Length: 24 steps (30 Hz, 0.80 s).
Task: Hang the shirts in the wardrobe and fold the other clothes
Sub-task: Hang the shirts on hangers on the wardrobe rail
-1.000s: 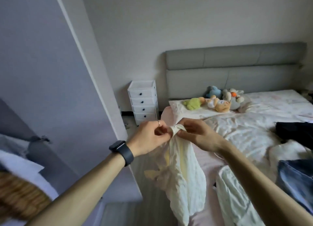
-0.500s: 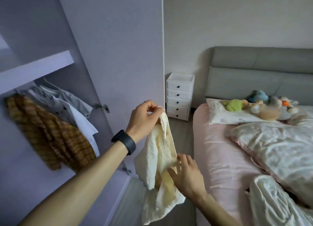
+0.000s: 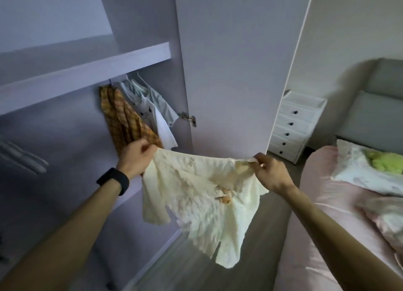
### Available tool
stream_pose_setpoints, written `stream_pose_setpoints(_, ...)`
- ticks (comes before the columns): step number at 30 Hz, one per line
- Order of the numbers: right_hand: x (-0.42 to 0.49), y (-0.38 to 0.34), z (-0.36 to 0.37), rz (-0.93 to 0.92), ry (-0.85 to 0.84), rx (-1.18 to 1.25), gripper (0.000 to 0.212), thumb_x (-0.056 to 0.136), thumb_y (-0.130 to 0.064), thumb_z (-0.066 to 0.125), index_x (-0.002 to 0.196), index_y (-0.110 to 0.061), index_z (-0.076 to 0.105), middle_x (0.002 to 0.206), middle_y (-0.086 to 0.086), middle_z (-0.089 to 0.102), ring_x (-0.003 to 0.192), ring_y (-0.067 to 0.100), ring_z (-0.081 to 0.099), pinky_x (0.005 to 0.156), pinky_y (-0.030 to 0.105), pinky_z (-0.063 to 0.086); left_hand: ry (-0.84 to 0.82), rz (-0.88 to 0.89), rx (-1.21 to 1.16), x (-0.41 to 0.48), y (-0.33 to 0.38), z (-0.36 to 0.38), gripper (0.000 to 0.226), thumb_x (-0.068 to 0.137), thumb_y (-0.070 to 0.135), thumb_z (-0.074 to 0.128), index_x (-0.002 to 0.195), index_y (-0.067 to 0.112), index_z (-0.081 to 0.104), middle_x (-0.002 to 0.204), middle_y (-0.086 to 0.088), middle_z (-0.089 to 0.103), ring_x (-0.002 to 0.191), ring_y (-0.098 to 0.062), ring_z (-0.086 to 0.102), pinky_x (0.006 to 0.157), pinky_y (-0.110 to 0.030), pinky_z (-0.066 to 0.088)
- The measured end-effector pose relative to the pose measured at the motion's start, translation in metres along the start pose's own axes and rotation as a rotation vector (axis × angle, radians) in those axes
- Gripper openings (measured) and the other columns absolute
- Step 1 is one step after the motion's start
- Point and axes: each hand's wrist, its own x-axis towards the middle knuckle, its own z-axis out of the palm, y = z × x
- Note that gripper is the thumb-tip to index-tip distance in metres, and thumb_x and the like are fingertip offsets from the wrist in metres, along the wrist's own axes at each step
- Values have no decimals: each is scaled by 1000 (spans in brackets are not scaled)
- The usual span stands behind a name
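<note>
A cream textured shirt (image 3: 202, 195) hangs spread between my two hands in front of the open wardrobe (image 3: 87, 73). My left hand (image 3: 137, 155), with a black watch on its wrist, grips the shirt's left top edge. My right hand (image 3: 270, 173) pinches the right top edge. The rest of the shirt droops toward the floor. Inside the wardrobe, under a shelf, an orange plaid shirt (image 3: 124, 118) and white and pale shirts (image 3: 157, 110) hang from a rail.
The open wardrobe door (image 3: 235, 62) stands straight ahead. A white small chest of drawers (image 3: 294, 125) sits beside it against the wall. The bed (image 3: 327, 203) with pink sheet, pillow and a green plush toy (image 3: 383, 162) fills the right side. Wooden floor lies below.
My view turned left and up toward the wardrobe. My right hand moved from the shirt's lower part up to its top edge, and both hands pulled the shirt out wide.
</note>
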Motion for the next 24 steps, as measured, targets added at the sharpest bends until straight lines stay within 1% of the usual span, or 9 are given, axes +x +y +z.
stream_pose_setpoints(2, 15, -5, 2, -79, -35, 44, 25, 97, -38, 54, 84, -18, 63, 98, 0, 63, 93, 23, 60, 86, 33, 44, 30, -25, -13, -5, -2, 2, 31, 95, 21, 55, 68, 13, 42, 61, -2, 46, 60, -19, 43, 56, -31, 34)
stream_pose_setpoints(4, 24, -9, -1, -118, -88, 66, 33, 99, -39, 52, 78, -14, 55, 82, 1, 60, 81, 25, 55, 71, 34, 41, 56, -55, -24, -8, -9, 1, 30, 96, 23, 55, 70, 15, 42, 62, -1, 47, 60, -17, 42, 58, -31, 35)
stream_pose_setpoints(7, 32, -13, 0, -163, -190, 56, 35, 100, -47, 48, 81, -18, 48, 72, 1, 60, 73, 25, 56, 62, 32, 43, 72, -100, -45, -13, -20, -2, 26, 99, 27, 51, 77, 16, 43, 69, -6, 51, 64, -23, 45, 58, -34, 36)
stream_pose_setpoints(11, 36, -14, 10, -194, -272, -19, 49, 89, -73, 48, 91, -24, 48, 77, 0, 66, 79, 26, 62, 69, 39, 45, 77, -127, -23, -25, -21, 3, 24, 103, 26, 45, 86, 9, 41, 70, -10, 48, 61, -24, 43, 55, -35, 32)
stream_pose_setpoints(13, 39, -16, 10, -190, -449, 219, 61, 80, -82, 50, 98, -25, 63, 89, -1, 73, 88, 23, 67, 82, 42, 50, 91, -134, -23, -30, -22, 6, 23, 103, 24, 45, 84, 12, 39, 70, -9, 47, 62, -23, 43, 56, -34, 32)
stream_pose_setpoints(16, 50, -13, 13, -136, -729, 538, 49, 83, -58, 57, 108, -20, 77, 109, 3, 76, 105, 26, 70, 103, 46, 47, 86, -133, 27, -36, -24, 8, 26, 103, 21, 46, 80, 17, 36, 67, -6, 44, 60, -24, 41, 55, -34, 31)
stream_pose_setpoints(18, 57, -13, 16, -156, -703, 461, 34, 92, -43, 59, 97, -15, 77, 99, 2, 77, 96, 26, 71, 99, 44, 50, 63, -107, 181, -41, -31, 7, 26, 103, 22, 45, 79, 18, 34, 63, -3, 39, 55, -22, 37, 52, -33, 27)
stream_pose_setpoints(21, 58, -12, 27, -215, -640, 323, 26, 96, -38, 64, 79, -20, 72, 83, -6, 69, 81, 17, 62, 77, 28, 47, 62, -140, 388, -51, -47, 6, 21, 101, 25, 44, 84, 14, 37, 68, -2, 41, 60, -25, 44, 56, -33, 31)
stream_pose_setpoints(24, 58, -13, 41, -221, -659, 333, 14, 85, -32, 80, 79, -21, 73, 100, -10, 73, 95, 11, 67, 87, 30, 51, 156, -263, 337, -62, -58, 5, 20, 100, 26, 46, 86, 12, 42, 73, -3, 47, 66, -27, 49, 60, -33, 35)
